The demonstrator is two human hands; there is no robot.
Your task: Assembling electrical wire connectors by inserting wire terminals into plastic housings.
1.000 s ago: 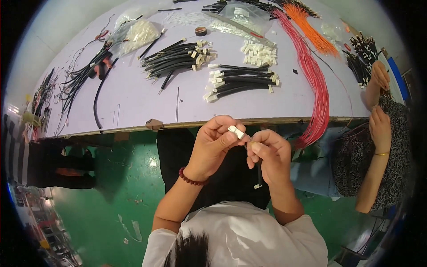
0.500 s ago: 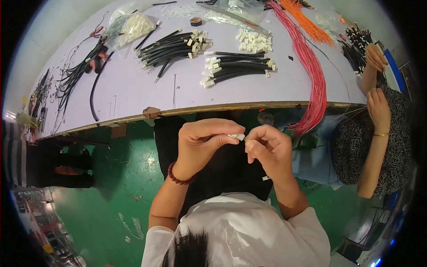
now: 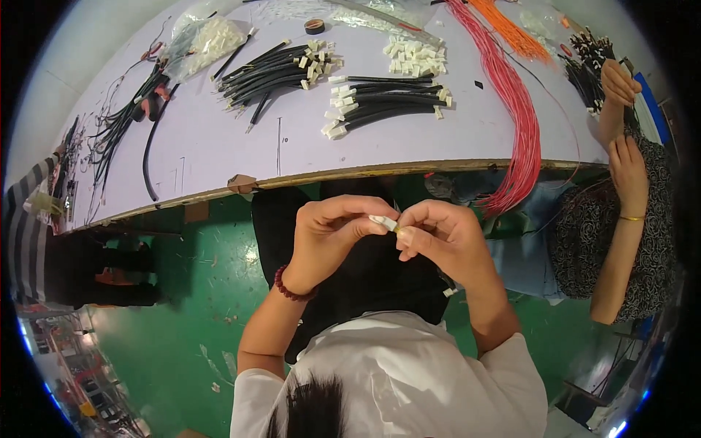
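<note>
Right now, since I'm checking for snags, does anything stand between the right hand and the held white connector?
Nothing visible: the left hand pinches the white connector, with the right hand close beside it; contact is unclear.

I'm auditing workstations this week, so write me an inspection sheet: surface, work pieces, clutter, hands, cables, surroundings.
Surface: pale tabletop, a few pen marks near the front edge.
Work pieces: white connector held above the person's lap; pile of white connectors on the table.
Clutter: plastic bag of pale pieces, tape roll.
Hands: left hand pinches the connector; right hand is closed at its other end, exact grip unclear.
Cables: two groups of black cables; red wires overhang the edge; orange wires behind.
Surroundings: green floor with scraps; co-worker at right.
</note>
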